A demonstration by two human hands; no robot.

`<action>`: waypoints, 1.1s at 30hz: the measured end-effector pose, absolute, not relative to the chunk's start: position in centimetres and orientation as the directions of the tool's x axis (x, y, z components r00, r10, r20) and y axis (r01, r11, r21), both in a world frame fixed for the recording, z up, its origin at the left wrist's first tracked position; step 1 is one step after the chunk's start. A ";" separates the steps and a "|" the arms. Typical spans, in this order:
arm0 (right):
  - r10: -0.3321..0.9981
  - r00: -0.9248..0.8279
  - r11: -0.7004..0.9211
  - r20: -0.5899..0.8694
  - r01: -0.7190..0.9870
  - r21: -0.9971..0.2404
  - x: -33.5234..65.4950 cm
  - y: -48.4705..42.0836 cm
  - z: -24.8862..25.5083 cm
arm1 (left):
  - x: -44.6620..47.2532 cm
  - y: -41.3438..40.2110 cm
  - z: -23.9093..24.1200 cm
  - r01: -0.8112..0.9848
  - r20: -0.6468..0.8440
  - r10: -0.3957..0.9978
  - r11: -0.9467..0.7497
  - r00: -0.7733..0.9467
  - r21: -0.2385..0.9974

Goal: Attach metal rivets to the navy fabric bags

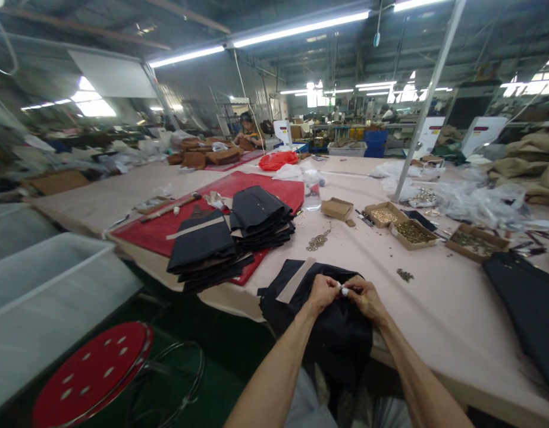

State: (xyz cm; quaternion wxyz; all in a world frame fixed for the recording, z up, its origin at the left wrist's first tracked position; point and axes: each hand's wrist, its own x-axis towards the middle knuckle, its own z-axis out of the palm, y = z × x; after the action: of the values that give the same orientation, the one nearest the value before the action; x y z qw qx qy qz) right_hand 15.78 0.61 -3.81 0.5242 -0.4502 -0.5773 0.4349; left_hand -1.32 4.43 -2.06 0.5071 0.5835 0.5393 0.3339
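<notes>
My left hand (322,292) and my right hand (363,297) meet over a dark fabric piece (319,315) that hangs over the table's near edge. Both hands have their fingers pinched together, touching at the fingertips, where a small white item (343,289) shows between them. I cannot make out what it is. A pale strip (296,279) lies across the fabric's upper left part. The fabric below my hands drapes down toward my lap.
Two stacks of dark fabric pieces (232,235) sit on a red mat (167,229). Open cardboard boxes of small metal parts (410,232) stand to the right, with loose metal pieces (317,241) nearby. A red stool (91,374) stands at lower left. A person works far back.
</notes>
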 end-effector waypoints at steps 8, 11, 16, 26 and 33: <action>0.998 0.016 0.059 0.060 0.080 -0.995 16.1 1.3 -3.8 | -1.2 4.2 -2.0 0.285 -0.176 0.951 0.100 0.255 0.953; 0.998 0.019 0.057 0.058 0.083 -0.995 15.9 1.4 -3.6 | -1.3 4.2 -2.2 0.271 -0.170 0.950 0.097 0.263 0.958; 0.998 0.035 0.056 0.061 0.117 -0.992 15.4 1.3 -3.7 | -1.5 4.1 -2.2 0.219 -0.157 0.946 0.096 0.282 0.971; 0.998 -0.067 -0.019 -0.015 -0.063 -0.998 16.1 1.1 -3.3 | -1.5 4.3 -1.5 0.058 -0.226 0.926 0.219 0.304 0.974; 0.998 -0.058 -0.003 -0.001 -0.042 -0.999 15.3 1.2 -3.0 | -0.7 3.8 -1.2 0.006 -0.160 0.983 0.160 0.086 0.987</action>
State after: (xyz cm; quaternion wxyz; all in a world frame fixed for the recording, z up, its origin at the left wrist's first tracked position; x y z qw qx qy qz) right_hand 15.34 1.18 -3.00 0.4952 -0.4752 -0.5031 0.5251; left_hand -0.75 3.79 -1.24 0.5600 0.4790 0.5162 0.4364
